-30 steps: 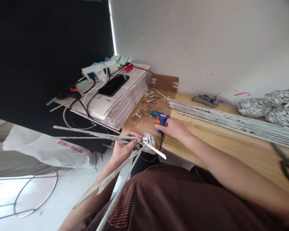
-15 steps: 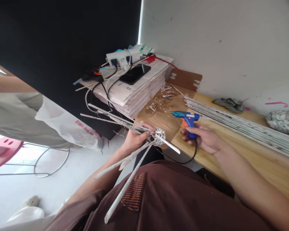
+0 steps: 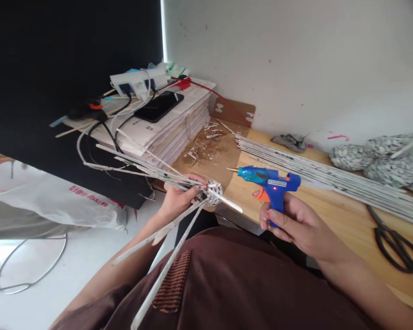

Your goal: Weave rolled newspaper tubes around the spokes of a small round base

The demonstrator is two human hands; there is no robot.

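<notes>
My left hand (image 3: 181, 197) is closed on a small woven paper piece (image 3: 214, 192), whose long paper strips fan out to the left and down over my lap. One white strip end points right from it. My right hand (image 3: 291, 220) grips a blue glue gun (image 3: 273, 185) by its handle, with a finger near the orange trigger. A small red light glows on the gun. Its metal nozzle points left, above and to the right of the woven piece, not touching it.
A stack of paper (image 3: 179, 128) carries a phone (image 3: 159, 106), a power strip (image 3: 139, 82) and cables. Long paper rods (image 3: 323, 176) lie along the wooden table (image 3: 344, 215), with black scissors (image 3: 397, 243) and woven paper bundles (image 3: 353, 157) at the right. A plastic bag (image 3: 72, 197) hangs left.
The view has turned right, bringing in the scissors and more woven bundles. My right hand has brought the glue gun closer to the camera. My left hand keeps its hold.
</notes>
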